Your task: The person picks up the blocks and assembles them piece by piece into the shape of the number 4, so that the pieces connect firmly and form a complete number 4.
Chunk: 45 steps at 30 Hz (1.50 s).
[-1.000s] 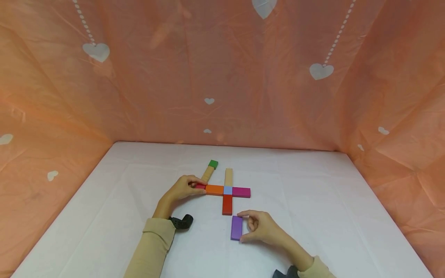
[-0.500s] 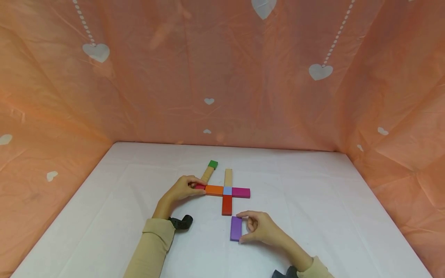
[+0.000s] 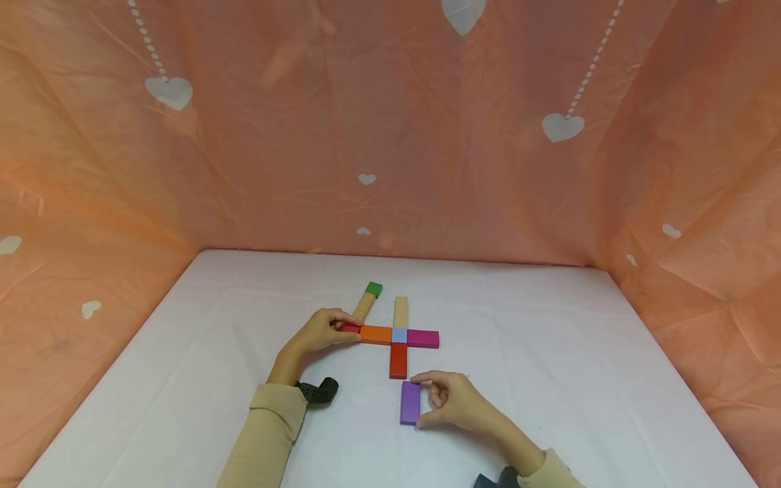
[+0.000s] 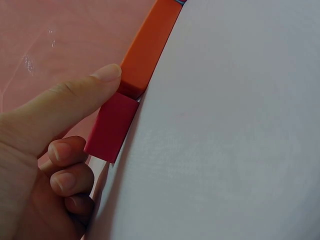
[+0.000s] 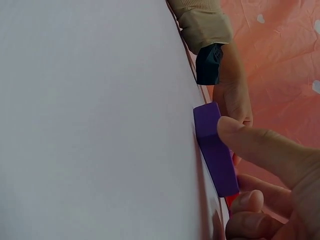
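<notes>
My left hand (image 3: 320, 330) has its thumb and index finger on either side of a short crimson block (image 4: 112, 127), at its joint with an orange block (image 3: 375, 334). My right hand (image 3: 454, 403) pinches a purple block (image 3: 410, 403) between index finger and thumb, at its far and near right corners. Just beyond the purple block lies a red block (image 3: 398, 360), running toward me from a small light blue block (image 3: 399, 335). A magenta block (image 3: 423, 338) extends right from the blue one, and a plain wooden block (image 3: 401, 312) stretches away from it.
Behind the left fingers, another plain wooden piece (image 3: 364, 308) slants away, with a green block (image 3: 374, 289) at its far end. White cloth (image 3: 549, 352) covers the table. Orange sheets with white hearts (image 3: 390, 135) hang around it.
My right hand has slid the purple block slightly left and toward me, so it sits more nearly below the red block. The left hand stays in place.
</notes>
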### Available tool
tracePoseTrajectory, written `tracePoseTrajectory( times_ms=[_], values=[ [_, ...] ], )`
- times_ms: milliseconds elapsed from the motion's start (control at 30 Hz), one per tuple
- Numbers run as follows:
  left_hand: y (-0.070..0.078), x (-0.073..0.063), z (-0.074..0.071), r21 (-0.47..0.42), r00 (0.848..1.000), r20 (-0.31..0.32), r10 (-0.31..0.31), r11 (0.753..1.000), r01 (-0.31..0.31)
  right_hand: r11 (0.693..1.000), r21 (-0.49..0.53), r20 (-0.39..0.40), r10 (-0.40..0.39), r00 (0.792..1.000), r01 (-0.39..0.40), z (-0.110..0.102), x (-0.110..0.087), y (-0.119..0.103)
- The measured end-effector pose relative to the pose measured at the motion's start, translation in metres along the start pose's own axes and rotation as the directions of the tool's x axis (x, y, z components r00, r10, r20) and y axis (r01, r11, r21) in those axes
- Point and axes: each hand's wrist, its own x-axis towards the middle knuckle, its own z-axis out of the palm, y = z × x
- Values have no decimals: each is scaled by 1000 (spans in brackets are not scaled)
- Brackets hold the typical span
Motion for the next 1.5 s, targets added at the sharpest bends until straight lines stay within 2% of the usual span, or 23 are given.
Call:
tracePoseTrajectory(
  times_ms=[333,633,1033,1500],
  values=[
    [-1,1,0,14,1000,-2,-17,1000,17,1000,25,9,11,1000,-11,3,2,-2],
    [-2,1,1,16,1000,-1,12,1000,-12,1000,8,17,12,1000,-13,5,3,-5],
    [0,1,0,23,1000,4,-8,1000,8,999,-36,20,-18,1000,19,8,7,-6],
    [1,1,1,4,1000,2,-20,1000,20,1000,-29,38,0,999,1,10,12,-7]
  ],
)
